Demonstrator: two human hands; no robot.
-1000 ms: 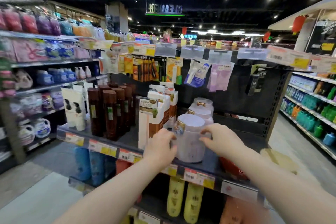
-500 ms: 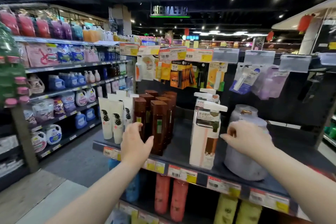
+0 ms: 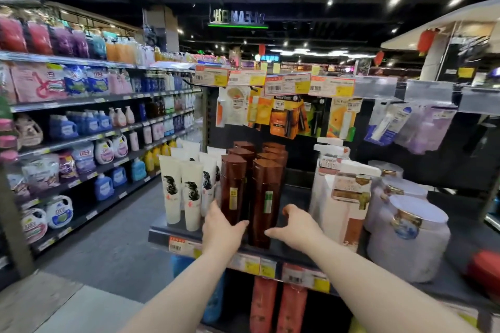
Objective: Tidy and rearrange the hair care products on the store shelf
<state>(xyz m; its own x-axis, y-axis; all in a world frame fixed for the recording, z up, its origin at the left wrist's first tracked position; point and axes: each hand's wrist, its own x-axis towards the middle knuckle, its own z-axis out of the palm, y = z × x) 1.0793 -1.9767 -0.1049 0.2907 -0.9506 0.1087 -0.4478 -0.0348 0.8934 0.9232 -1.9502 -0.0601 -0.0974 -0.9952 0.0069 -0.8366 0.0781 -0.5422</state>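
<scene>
Our left hand (image 3: 223,230) is at the foot of the left front brown bottle (image 3: 233,186); its fingers reach up along the bottle's left side and the thumb lies across the lower front, so the hand holds the bottle low down. Our right hand (image 3: 296,227) is curved into an open C beside the right front brown bottle (image 3: 266,192). Its thumb tip reaches the bottle's base and the fingers are just off its right side. We cannot tell whether this hand grips the bottle or only touches it.

Both bottles stand upright, side by side and touching, at the front of the dark shelf (image 3: 159,234), with more brown bottles (image 3: 273,154) lined up in rows behind them. Just to their left stand white tubes (image 3: 192,192), caps down. Well to the right we see white boxed pump bottles (image 3: 343,197), and further right pale lidded jars (image 3: 408,238) in a row running front to back. Price tags (image 3: 180,244) line the shelf's front edge, and orange and yellow hanging packets (image 3: 286,113) hang above the brown bottles
</scene>
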